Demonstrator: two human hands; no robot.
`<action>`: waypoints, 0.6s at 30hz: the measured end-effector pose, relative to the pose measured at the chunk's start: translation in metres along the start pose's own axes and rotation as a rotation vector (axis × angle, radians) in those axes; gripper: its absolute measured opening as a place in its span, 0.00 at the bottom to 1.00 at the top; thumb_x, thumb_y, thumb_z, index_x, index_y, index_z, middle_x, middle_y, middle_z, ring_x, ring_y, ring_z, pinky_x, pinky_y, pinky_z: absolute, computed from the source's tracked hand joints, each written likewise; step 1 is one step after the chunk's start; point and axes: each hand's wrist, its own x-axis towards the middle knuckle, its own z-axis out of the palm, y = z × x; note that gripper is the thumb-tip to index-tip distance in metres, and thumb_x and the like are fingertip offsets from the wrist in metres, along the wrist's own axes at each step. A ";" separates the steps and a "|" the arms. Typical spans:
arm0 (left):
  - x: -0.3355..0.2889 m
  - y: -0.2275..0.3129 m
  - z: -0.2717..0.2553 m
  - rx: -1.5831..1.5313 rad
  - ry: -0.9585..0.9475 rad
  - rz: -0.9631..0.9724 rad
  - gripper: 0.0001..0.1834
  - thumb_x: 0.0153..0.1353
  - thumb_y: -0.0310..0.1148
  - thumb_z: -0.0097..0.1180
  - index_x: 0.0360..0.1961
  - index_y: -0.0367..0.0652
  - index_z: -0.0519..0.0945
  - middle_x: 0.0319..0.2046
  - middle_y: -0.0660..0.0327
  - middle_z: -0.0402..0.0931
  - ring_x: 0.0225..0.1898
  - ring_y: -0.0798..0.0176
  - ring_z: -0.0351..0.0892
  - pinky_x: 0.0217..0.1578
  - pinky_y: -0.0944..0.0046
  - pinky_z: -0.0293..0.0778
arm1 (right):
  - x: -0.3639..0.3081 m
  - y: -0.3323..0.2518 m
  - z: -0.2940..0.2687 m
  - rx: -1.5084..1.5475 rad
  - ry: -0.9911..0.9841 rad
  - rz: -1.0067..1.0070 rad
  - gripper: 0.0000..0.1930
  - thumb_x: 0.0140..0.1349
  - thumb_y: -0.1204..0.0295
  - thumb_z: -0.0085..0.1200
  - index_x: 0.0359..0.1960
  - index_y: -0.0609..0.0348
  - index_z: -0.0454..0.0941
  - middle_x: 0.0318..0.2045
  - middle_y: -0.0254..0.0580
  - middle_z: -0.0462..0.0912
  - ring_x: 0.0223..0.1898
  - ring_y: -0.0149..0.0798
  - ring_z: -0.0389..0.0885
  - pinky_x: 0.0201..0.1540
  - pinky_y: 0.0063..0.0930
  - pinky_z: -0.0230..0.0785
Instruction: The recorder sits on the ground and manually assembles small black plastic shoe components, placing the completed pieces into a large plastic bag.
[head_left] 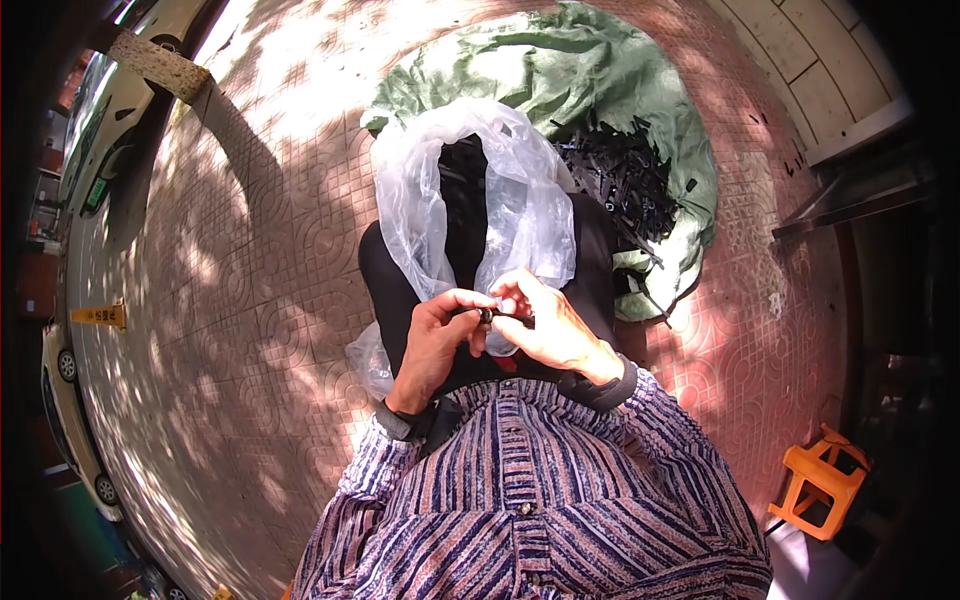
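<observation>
Over my lap my two hands meet, both closed on one small black piece (486,314) with a shiny spot. My left hand (432,348) pinches its left end between thumb and fingers. The fingers of my right hand (550,328) grip its other side, and most of the piece is hidden by them. A translucent plastic bag (535,215) lies open across my knees just beyond the hands, with dark contents or clothing showing through its opening. Beyond it spreads a green woven sack (480,65), holding a heap of thin black strips (620,185).
Patterned red paving (270,380) surrounds me. An orange plastic stool (820,482) stands at the lower right. On the left are a stone post (150,62), a yellow sign (98,315) and parked cars (85,420). A step (860,135) edges the right.
</observation>
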 end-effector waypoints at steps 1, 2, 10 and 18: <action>0.000 0.001 0.001 -0.010 0.000 0.003 0.08 0.56 0.22 0.45 0.34 0.34 0.77 0.24 0.61 0.75 0.19 0.72 0.70 0.22 0.75 0.67 | 0.000 0.000 0.000 0.000 0.002 0.001 0.16 0.51 0.74 0.52 0.43 0.59 0.66 0.29 0.43 0.72 0.26 0.36 0.73 0.32 0.30 0.67; 0.000 0.002 0.002 -0.019 0.000 0.006 0.08 0.56 0.22 0.46 0.34 0.34 0.77 0.24 0.61 0.75 0.19 0.73 0.70 0.22 0.75 0.67 | 0.000 0.000 0.000 0.040 -0.024 -0.011 0.16 0.51 0.74 0.51 0.43 0.59 0.65 0.26 0.42 0.71 0.25 0.35 0.73 0.31 0.29 0.66; 0.011 -0.014 0.003 0.568 0.119 0.318 0.10 0.54 0.23 0.54 0.39 0.36 0.75 0.26 0.66 0.77 0.25 0.76 0.74 0.26 0.75 0.69 | 0.002 0.009 0.014 -0.069 0.134 0.037 0.16 0.54 0.78 0.46 0.47 0.58 0.64 0.23 0.39 0.72 0.24 0.31 0.72 0.29 0.26 0.65; 0.015 -0.004 -0.010 0.046 -0.102 0.059 0.06 0.55 0.22 0.56 0.35 0.36 0.76 0.32 0.61 0.76 0.32 0.70 0.75 0.40 0.72 0.69 | 0.008 -0.006 -0.007 0.442 -0.218 0.138 0.21 0.58 0.75 0.46 0.56 0.54 0.65 0.28 0.29 0.72 0.29 0.22 0.71 0.31 0.16 0.65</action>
